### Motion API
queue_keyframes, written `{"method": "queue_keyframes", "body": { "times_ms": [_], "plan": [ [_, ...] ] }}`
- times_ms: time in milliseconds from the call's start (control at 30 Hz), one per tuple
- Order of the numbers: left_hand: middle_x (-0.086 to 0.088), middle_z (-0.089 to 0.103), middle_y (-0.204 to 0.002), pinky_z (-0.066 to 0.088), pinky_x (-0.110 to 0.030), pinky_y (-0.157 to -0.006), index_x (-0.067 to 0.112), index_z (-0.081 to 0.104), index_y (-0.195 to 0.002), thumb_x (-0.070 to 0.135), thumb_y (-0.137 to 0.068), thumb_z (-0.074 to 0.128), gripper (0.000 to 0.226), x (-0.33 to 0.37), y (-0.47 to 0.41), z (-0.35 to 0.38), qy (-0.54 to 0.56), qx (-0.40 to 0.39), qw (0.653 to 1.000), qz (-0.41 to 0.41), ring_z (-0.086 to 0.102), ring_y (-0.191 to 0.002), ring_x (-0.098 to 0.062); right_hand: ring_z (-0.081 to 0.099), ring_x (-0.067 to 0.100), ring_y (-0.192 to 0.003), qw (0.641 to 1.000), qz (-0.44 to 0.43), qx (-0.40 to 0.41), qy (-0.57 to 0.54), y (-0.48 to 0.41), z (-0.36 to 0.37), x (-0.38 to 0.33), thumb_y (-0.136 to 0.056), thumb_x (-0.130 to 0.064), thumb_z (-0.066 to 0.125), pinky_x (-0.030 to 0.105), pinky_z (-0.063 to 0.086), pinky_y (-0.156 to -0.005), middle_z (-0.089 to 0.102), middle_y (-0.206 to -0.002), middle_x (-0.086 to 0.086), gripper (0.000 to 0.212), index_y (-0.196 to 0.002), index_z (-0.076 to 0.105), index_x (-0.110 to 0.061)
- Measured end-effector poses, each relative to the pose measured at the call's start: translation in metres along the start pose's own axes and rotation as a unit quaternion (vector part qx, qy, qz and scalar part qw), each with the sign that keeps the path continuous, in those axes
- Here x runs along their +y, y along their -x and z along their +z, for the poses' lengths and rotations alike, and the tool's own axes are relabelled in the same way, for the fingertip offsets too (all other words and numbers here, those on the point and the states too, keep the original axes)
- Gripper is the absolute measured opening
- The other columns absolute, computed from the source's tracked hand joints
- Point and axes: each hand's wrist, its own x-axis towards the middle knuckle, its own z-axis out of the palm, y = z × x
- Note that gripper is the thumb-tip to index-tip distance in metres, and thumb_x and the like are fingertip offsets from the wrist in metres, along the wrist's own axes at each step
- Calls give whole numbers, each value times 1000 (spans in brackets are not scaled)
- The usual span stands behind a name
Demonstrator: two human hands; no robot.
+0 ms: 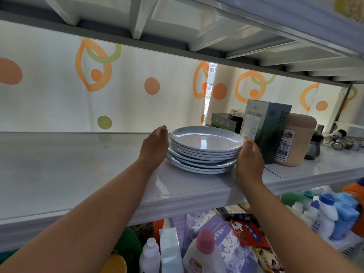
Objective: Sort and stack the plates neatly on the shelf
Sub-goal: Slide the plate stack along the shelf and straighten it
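Plates are sitting in one pale blue stack on the white shelf, right of its middle and just left of a tall green box, and you are bracketing them from both sides. Your left hand is lying flat and open against the stack's left edge, fingers straight and pointing to the far side, gripping nothing. The stack is not yet true: the upper plates are sitting a little off from the lower ones, so I am judging the step to be squaring it up. Be pressing inward evenly with both palms, low as well as high, nudging rather than shoving, since the glossy plates are likely to be sliding on each other. Your right hand is cupping the stack's right edge with its back to you; whether its fingers are hooking a rim or only pressing I cannot tell. That hand is working just beside the box, so be keeping your knuckles from knocking it into the tan canister behind. The box is carrying a panel of fine print too small to read; the canister's label is showing a barcode and a small picture. Below the shelf, a purple packet and a red packet are bearing characters I am not managing to read.
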Motion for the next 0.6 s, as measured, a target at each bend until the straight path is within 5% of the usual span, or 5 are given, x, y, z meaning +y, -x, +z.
{"method": "queue_keyframes", "body": {
  "times_ms": [100,300,433,600],
  "plan": [
    [-11,52,-89,27,-31,-77,7,49,-89,30,-100,22,37,0,-1,1,-22,13,1000,6,47,-92,-30,46,26,-127,1000,-7,9,-12,2,1,5,-100,-36,25,34,37,-100,49,-140,10,47,-136,46,-14],
    [-14,55,-131,30,-30,-92,18,46,-133,38,-100,22,45,-6,-1,-2,-29,-24,999,8,48,-121,-30,48,26,-123,1000,0,5,-11,0,1,8,-89,-50,23,35,37,-95,52,-137,9,61,-136,45,-18],
    [-10,50,-140,31,-35,-103,23,38,-139,40,-101,23,45,-10,-1,0,-37,-55,997,29,46,-128,-30,46,26,-123,999,16,-10,-26,-1,-1,8,-98,-42,26,32,35,-91,50,-137,9,50,-137,44,-16],
    [-8,51,-137,31,-32,-90,22,39,-136,44,-97,22,47,-12,-6,3,-31,-50,998,25,50,-123,-30,46,25,-124,1000,7,-14,-23,-1,0,10,-99,-40,26,31,35,-91,49,-139,9,49,-137,43,-15]
  ]
}}
